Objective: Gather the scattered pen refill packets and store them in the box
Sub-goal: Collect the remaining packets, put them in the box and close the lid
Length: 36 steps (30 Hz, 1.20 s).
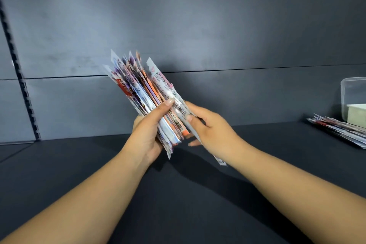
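Pen refill packets, a fanned bundle of long flat colourful plastic sleeves [142, 95], stand tilted above the dark grey table [79, 174], your left hand [147, 134] curled round their lower ends and your right hand [210, 127] pinching the rightmost packet. More packets lie in a flat pile [340, 130] at the far right, just beside the clear plastic box [352, 93].

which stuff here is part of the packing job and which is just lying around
Job: bundle of refill packets gripped by left hand and right hand; second pile of packets on the shelf; clear box.
Lying about: white block by the box.
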### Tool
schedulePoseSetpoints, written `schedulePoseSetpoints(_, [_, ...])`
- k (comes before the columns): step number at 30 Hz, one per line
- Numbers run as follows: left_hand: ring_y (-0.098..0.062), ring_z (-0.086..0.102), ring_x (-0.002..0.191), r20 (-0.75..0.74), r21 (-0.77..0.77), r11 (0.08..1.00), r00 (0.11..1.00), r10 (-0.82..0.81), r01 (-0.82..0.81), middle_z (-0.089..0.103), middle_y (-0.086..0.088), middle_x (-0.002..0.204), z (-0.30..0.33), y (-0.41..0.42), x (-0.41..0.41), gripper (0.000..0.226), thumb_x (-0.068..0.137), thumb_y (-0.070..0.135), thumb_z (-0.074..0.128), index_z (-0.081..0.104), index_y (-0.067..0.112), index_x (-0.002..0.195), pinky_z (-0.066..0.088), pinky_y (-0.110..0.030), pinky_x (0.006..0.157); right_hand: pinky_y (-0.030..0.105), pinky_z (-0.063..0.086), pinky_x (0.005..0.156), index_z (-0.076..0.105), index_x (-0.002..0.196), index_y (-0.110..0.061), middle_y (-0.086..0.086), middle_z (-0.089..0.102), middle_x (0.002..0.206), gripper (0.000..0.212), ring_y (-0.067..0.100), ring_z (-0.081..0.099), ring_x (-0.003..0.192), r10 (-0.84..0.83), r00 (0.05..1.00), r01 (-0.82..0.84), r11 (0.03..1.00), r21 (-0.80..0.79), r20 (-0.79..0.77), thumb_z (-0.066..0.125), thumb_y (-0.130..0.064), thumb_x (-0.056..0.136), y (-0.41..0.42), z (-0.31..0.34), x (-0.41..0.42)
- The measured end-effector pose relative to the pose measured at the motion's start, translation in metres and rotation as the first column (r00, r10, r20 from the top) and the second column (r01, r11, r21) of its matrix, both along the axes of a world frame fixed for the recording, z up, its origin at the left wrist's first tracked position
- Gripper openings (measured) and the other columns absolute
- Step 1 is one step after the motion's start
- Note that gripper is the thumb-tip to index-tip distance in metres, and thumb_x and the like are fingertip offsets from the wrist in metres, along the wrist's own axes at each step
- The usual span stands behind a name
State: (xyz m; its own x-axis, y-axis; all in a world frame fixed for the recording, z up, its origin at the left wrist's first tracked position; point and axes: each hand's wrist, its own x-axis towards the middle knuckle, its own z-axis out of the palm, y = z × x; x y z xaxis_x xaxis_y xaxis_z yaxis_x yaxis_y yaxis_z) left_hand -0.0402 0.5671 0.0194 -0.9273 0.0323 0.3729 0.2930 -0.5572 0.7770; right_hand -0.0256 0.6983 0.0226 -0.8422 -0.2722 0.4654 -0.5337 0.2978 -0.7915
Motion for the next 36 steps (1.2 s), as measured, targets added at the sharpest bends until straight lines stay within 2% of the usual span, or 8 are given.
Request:
schedulePoseSetpoints(2, [-0.027, 0.072, 0.083, -0.011, -0.004, 1.0, 1.0, 0.006, -0.007, 0.075, -0.01, 0.084, 0.0, 0.003, 0.001, 0.038, 0.065, 0.017, 0.067, 0.064, 0.012, 0.102, 0.056, -0.049, 0.074, 0.01, 0.047, 0.06, 0.049, 0.13, -0.036, 0.005, 0.062, 0.115, 0.04, 0.011, 0.061, 0.078, -0.08, 0.994, 0.081, 0.997, 0.014, -0.071, 0.041, -0.016, 0.096, 0.002, 0.0, -0.005])
schedulePoseSetpoints(9, [-0.02, 0.071, 0.069, -0.002, 0.005, 0.997, 0.997, -0.072, 0.072, 0.072, -0.007, 0.074, -0.001, 0.003, 0.0, 0.032, 0.065, 0.026, 0.065, 0.063, 0.016, 0.095, 0.057, -0.034, 0.056, 0.006, 0.041, 0.067, 0.058, 0.123, -0.024, -0.001, 0.059, 0.103, 0.032, -0.01, 0.056, 0.07, 0.064, 0.997, -0.067, 0.994, -0.083, -0.035, 0.046, -0.019, 0.094, 0.001, 0.004, 0.002])
schedulePoseSetpoints(12, [-0.018, 0.071, 0.064, -0.006, 0.017, 0.993, 0.993, -0.116, 0.116, 0.071, -0.004, 0.067, 0.0, 0.003, 0.0, 0.039, 0.064, 0.033, 0.065, 0.06, 0.016, 0.099, 0.055, -0.031, 0.054, 0.022, 0.043, 0.098, 0.055, 0.126, -0.024, 0.003, 0.056, 0.12, 0.034, 0.004, 0.057, 0.107, 0.103, 0.994, -0.099, 0.989, -0.111, 0.033, 0.044, -0.021, 0.094, 0.0, 0.003, 0.0])
schedulePoseSetpoints(15, [-0.017, 0.069, 0.061, 0.017, 0.053, 0.995, 0.996, -0.088, 0.087, 0.068, -0.003, 0.066, 0.0, 0.004, -0.001, 0.038, 0.061, 0.034, 0.068, 0.062, 0.015, 0.094, 0.056, -0.032, 0.054, 0.03, 0.037, 0.108, 0.054, 0.127, -0.024, 0.002, 0.053, 0.131, 0.034, 0.011, 0.053, 0.118, 0.153, 0.982, -0.138, 0.982, -0.128, 0.115, 0.043, -0.018, 0.095, -0.001, 0.004, 0.001])
schedulePoseSetpoints(21, [-0.023, 0.067, 0.066, 0.051, 0.089, 0.996, 0.999, -0.005, 0.0, 0.066, -0.007, 0.069, -0.003, -0.001, -0.008, 0.005, 0.083, 0.018, 0.059, 0.063, 0.018, 0.081, 0.056, -0.039, 0.055, 0.006, 0.044, 0.067, 0.043, 0.134, -0.031, -0.012, 0.059, 0.099, 0.042, -0.009, 0.055, 0.075, 0.156, 0.981, -0.158, 0.987, 0.005, 0.114, 0.041, -0.015, 0.096, 0.001, 0.006, 0.0])
schedulePoseSetpoints(26, [-0.028, 0.067, 0.077, 0.104, 0.076, 0.996, 0.994, 0.043, -0.051, 0.069, -0.009, 0.076, -0.002, -0.001, -0.008, 0.004, 0.081, 0.014, 0.061, 0.063, 0.015, 0.085, 0.057, -0.044, 0.069, 0.028, 0.048, 0.082, 0.062, 0.114, -0.018, 0.002, 0.068, 0.095, 0.025, 0.018, 0.063, 0.084, 0.275, 0.856, -0.137, 0.937, -0.321, 0.438, 0.053, -0.017, 0.09, 0.008, 0.002, -0.008])
schedulePoseSetpoints(31, [-0.013, 0.064, 0.052, 0.133, 0.06, 0.995, 0.988, 0.074, -0.082, 0.064, 0.001, 0.057, 0.002, -0.008, -0.008, 0.007, 0.081, 0.015, 0.06, 0.058, 0.015, 0.074, 0.055, -0.028, 0.053, 0.02, 0.052, 0.054, 0.066, 0.079, -0.012, -0.003, 0.069, 0.058, 0.016, 0.007, 0.061, 0.049, 0.222, 0.892, 0.01, 0.861, -0.509, 0.393, 0.054, -0.01, 0.089, 0.016, 0.011, -0.014])
schedulePoseSetpoints(36, [-0.013, 0.067, 0.055, 0.122, -0.127, 0.97, 0.974, -0.192, 0.207, 0.069, -0.001, 0.059, -0.002, -0.005, 0.0, 0.012, 0.062, 0.009, 0.059, 0.067, 0.012, 0.071, 0.058, -0.028, 0.06, 0.016, 0.049, 0.046, 0.064, 0.07, -0.013, -0.004, 0.063, 0.049, 0.015, 0.006, 0.056, 0.041, 0.298, 0.901, -0.019, 0.755, -0.655, 0.316, 0.059, -0.01, 0.084, 0.027, 0.026, -0.011])
